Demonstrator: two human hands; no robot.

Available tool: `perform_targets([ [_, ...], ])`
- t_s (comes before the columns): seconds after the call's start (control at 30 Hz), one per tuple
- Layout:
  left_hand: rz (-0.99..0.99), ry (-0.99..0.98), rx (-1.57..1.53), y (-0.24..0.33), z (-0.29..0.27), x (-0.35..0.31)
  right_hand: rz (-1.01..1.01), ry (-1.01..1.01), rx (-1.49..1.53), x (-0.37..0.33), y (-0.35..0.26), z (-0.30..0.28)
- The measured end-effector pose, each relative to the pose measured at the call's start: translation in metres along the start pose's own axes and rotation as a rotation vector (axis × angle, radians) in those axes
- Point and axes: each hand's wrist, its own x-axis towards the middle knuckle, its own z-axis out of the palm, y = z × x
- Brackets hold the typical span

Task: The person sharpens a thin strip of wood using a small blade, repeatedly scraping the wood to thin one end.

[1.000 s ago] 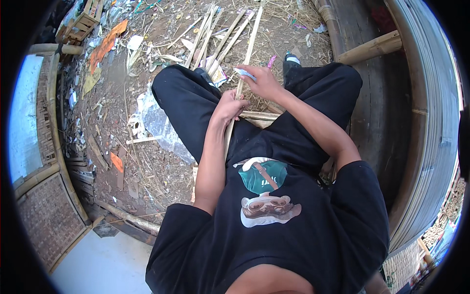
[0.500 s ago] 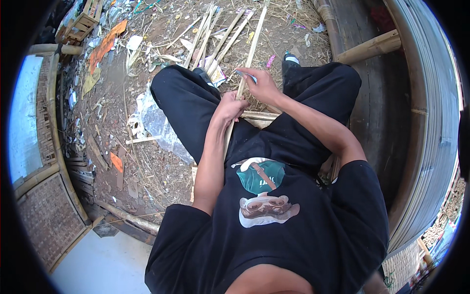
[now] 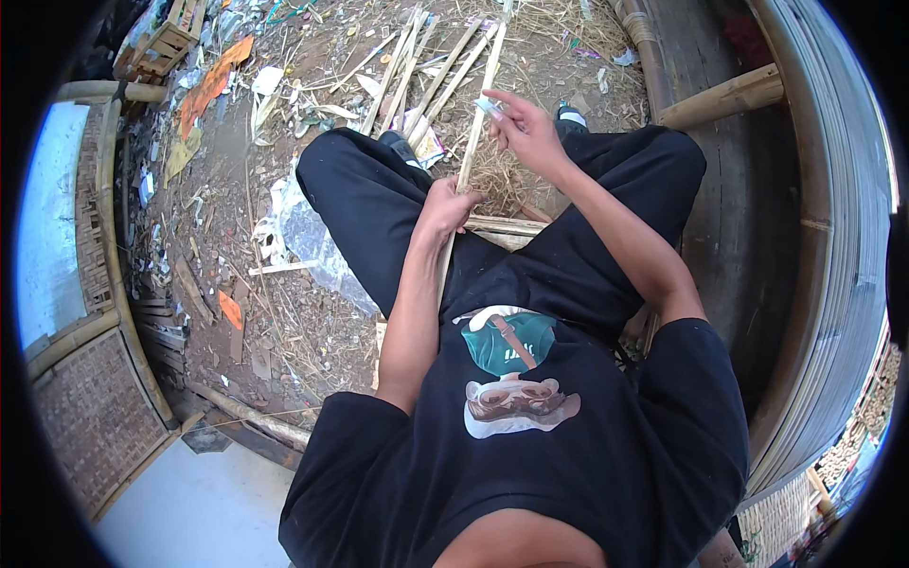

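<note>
A long, pale bamboo strip (image 3: 473, 144) slants from my lap up between my knees toward the far edge of the view. My left hand (image 3: 445, 208) is closed around its lower part, fingers wrapped over it. Farther up, my right hand (image 3: 532, 140) pinches a small pale-blue piece (image 3: 487, 106) against or just beside the strip; whether this is a blade or something else is too small to tell. Under my hands, between my thighs, lies another piece of split wood (image 3: 507, 227).
Several loose strips (image 3: 445, 80) lie on the littered dirt ground beyond my left foot. A crumpled clear plastic sheet (image 3: 317, 241) rests left of my leg. On the right runs a bamboo bench frame (image 3: 729, 99); a wooden crate (image 3: 163, 43) stands far left.
My right hand has moved farther up along the strip, away from my left hand, with the small pale-blue piece. The left hand keeps its hold in nearly the same place.
</note>
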Motion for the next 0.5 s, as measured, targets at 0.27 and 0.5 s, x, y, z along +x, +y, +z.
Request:
perform_targets([
  [0.27,0.093,0.005,-0.004,0.009,0.009,-0.005,0.356,0.235,0.341,0.026,0.026,-0.019],
  [0.5,0.162,0.042,0.290,0.015,0.004,0.006,0.324,0.123,0.340,0.035,0.029,-0.003],
])
